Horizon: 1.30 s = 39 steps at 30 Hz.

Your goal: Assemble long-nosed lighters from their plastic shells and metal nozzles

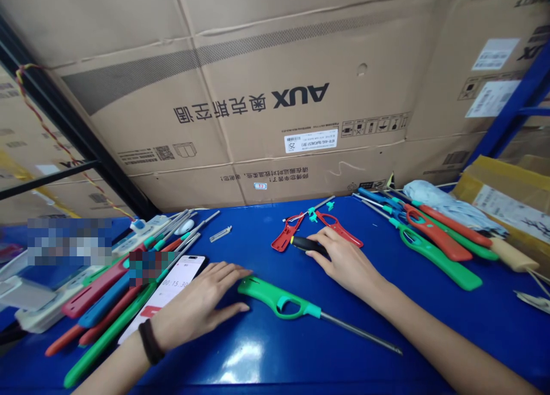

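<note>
1. The green lighter (267, 293) is lying at six o'clock, looking whole, seemingly not yet opened.
2. At its nine, the left hand (204, 296) is curving loosely open, gripping nothing; contact is unclear.
3. At its two, the right hand (341, 259) is gripping a black-handled tool (306, 245).
4. At its one, farther, red casing halves (281, 239) are lying separated: opening apparently done there.

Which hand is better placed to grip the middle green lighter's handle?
Probably the left hand: it is open beside the green lighter, while the right hand holds a black-handled tool.
</note>
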{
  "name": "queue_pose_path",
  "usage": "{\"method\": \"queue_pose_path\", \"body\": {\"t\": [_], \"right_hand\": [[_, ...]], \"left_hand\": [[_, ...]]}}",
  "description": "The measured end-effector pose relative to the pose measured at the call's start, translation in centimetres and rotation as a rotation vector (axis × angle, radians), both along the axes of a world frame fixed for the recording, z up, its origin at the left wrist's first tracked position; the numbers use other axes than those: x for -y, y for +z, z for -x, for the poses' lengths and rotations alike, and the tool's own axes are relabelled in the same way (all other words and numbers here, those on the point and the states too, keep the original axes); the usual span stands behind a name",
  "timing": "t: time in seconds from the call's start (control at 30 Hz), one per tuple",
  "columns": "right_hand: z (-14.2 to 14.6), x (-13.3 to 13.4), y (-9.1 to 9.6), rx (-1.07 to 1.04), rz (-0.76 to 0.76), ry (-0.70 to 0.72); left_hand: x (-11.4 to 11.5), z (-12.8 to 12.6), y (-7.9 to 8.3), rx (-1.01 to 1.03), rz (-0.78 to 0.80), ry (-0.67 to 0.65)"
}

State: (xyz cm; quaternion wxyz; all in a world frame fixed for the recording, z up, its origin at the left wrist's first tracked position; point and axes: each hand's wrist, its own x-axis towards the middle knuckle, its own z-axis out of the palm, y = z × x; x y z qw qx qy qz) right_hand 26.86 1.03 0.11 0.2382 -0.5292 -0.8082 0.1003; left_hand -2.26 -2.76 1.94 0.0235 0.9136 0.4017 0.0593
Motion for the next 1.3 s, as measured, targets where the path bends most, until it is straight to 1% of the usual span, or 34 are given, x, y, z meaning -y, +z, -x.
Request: {"method": "queue_pose_path", "body": {"t": [0.1,0.13,0.17,0.2,0.23,0.3,0.37,0.47,0.57,0.77,1.03,1.17,1.3], "right_hand": [[-0.2,0.6,1.3,-0.217,-0.169,-0.037],[-0.3,0.9,1.7,-0.315,-0.209,-0.051],[-0.3,1.2,2.2,-0.427,-0.212,-0.055],[-0.2,1.4,2.5,-0.560,-0.198,-0.042],[-0.1,1.7,2.8,-0.697,-0.149,0.001],[0.2,2.0,3.1,-0.929,-0.010,0.109],[0.5,2.1,3.1,-1.040,0.119,0.198],[1.0,2.1,2.5,-1.010,0.216,0.243],[1.2,2.1,1.9,-0.957,0.213,0.229],[1.3,2.0,1.5,-0.929,0.186,0.193],[1.5,1.9,0.8,-0.932,0.213,0.230],[1.6,2.1,1.1,-0.909,0.239,0.247],[1.6,2.3,1.5,-0.949,0.241,0.252]], "left_hand": [[0.2,-0.4,-1.3,0.085,0.055,0.020],[0.1,-0.9,-1.6,0.111,0.066,0.017],[0.1,-1.6,-1.9,0.135,0.073,0.011],[0.0,-2.4,-2.1,0.156,0.080,0.000],[-0.2,-3.3,-2.2,0.173,0.089,-0.017],[-0.7,-5.2,-2.4,0.205,0.111,-0.053],[-1.3,-7.0,-2.5,0.231,0.128,-0.089],[-2.1,-8.8,-2.6,0.258,0.128,-0.139],[-2.6,-9.4,-2.8,0.279,0.140,-0.178],[-2.9,-9.1,-3.2,0.316,0.152,-0.200],[-2.8,-9.1,-3.2,0.308,0.150,-0.203],[-2.8,-9.1,-3.2,0.303,0.121,-0.196],[-2.8,-9.1,-3.2,0.306,0.132,-0.199]]}}
